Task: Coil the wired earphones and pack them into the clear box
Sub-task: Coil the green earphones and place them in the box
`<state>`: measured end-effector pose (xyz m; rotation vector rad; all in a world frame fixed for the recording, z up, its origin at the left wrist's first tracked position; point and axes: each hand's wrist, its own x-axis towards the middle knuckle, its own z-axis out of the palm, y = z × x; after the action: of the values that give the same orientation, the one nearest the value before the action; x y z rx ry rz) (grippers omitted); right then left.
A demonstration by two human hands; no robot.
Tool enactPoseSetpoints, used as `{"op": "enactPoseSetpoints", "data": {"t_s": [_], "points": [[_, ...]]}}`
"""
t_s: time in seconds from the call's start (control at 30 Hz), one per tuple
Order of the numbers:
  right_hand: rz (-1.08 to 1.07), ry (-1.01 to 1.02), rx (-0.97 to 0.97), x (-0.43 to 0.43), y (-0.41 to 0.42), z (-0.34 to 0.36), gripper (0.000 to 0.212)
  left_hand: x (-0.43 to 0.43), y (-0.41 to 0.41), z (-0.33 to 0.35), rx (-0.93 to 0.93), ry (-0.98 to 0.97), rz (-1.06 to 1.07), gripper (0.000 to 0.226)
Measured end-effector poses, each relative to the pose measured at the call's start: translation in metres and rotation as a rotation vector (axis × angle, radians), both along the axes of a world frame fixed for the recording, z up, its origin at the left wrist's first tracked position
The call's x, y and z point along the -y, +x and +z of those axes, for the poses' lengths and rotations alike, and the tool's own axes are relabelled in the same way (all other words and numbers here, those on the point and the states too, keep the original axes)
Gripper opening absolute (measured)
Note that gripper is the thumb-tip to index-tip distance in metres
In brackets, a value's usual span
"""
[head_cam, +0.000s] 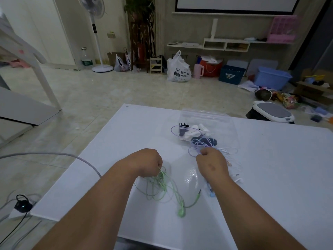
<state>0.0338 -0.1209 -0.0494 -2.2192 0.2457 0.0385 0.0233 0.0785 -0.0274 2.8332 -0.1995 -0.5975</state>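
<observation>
Looked down on a white table. Gripped a loose tangle of green earphones in the left hand, with the fingers curled tight round the upper loops. Let the rest of that cord sprawl on the table toward the near edge, ending in a green earbud at the lowest point. Pinched a strand of the purple earphones in the right hand, closed on the cord at the fingertips and knuckles up. Kept the purple loops bunched just beyond that hand, mixed with a thin white cord running off to the right.

Made out, between the two hands, what seemed to be the clear box, flat on the table and shown only by glints on its surface. Could not tell whether lidded or open. Saw none of the green or purple cord plainly inside it.

Noted a pale blue earphone piece just under the right wrist. Saw farther back a clear zip bag lying on the table, with small dark and white items inside, touching the far side of the purple tangle.
</observation>
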Motion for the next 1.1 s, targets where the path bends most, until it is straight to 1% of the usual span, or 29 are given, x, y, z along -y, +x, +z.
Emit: {"op": "enactPoseSetpoints", "data": {"t_s": [0.07,0.13,0.17,0.27,0.37,0.4,0.5,0.6,0.67,0.73,0.77,0.8,0.83,0.87,0.93,1.03,1.1], "points": [[0.010,0.004,0.011,-0.001,0.000,0.003,0.022,0.001,0.000,0.001,-0.003,-0.006,0.003,0.017],[0.005,0.078,0.025,-0.003,-0.001,0.005,0.019,0.002,-0.001,0.003,-0.006,-0.012,0.007,0.017],[-0.002,0.116,0.021,-0.004,-0.001,0.006,0.022,0.002,-0.001,0.003,-0.007,-0.015,0.009,0.017],[0.035,0.171,0.019,-0.008,-0.002,0.003,0.018,0.001,-0.002,0.004,-0.009,-0.027,0.021,0.017],[0.061,0.355,-0.038,-0.011,-0.004,0.005,0.025,0.001,-0.003,0.005,-0.006,-0.031,0.021,0.016],[0.085,0.386,-0.058,-0.012,-0.005,0.006,0.026,0.001,-0.003,0.005,-0.003,-0.034,0.020,0.015],[0.188,0.381,-0.129,-0.017,-0.008,0.009,0.023,-0.001,-0.003,0.007,0.009,-0.075,0.039,0.013],[0.302,0.405,-0.244,-0.022,-0.014,0.011,0.016,-0.003,-0.002,0.009,0.003,-0.175,0.123,0.013],[0.404,0.417,-0.286,-0.023,-0.018,0.009,0.025,-0.005,-0.002,0.010,-0.006,-0.264,0.196,0.014],[0.514,0.435,-0.337,-0.026,-0.021,0.008,0.041,-0.007,-0.002,0.012,0.015,-0.345,0.257,0.014],[0.570,0.427,-0.350,-0.028,-0.023,0.008,0.046,-0.008,-0.001,0.013,0.036,-0.380,0.281,0.015],[0.622,0.392,-0.337,-0.030,-0.025,0.007,0.042,-0.008,0.000,0.013,0.057,-0.416,0.302,0.017],[0.645,0.349,-0.307,-0.032,-0.026,0.007,0.034,-0.009,0.000,0.014,0.074,-0.451,0.318,0.019],[0.630,0.304,-0.276,-0.034,-0.027,0.007,0.026,-0.010,0.000,0.016,0.088,-0.481,0.328,0.022],[0.518,0.274,-0.257,-0.036,-0.026,0.010,0.018,-0.013,-0.002,0.020,0.123,-0.507,0.328,0.029],[0.383,0.335,-0.261,-0.033,-0.023,0.017,0.016,-0.021,-0.004,0.027,0.193,-0.465,0.315,0.041],[0.316,0.382,-0.234,-0.030,-0.019,0.023,0.018,-0.028,-0.006,0.031,0.199,-0.438,0.317,0.044]]}}
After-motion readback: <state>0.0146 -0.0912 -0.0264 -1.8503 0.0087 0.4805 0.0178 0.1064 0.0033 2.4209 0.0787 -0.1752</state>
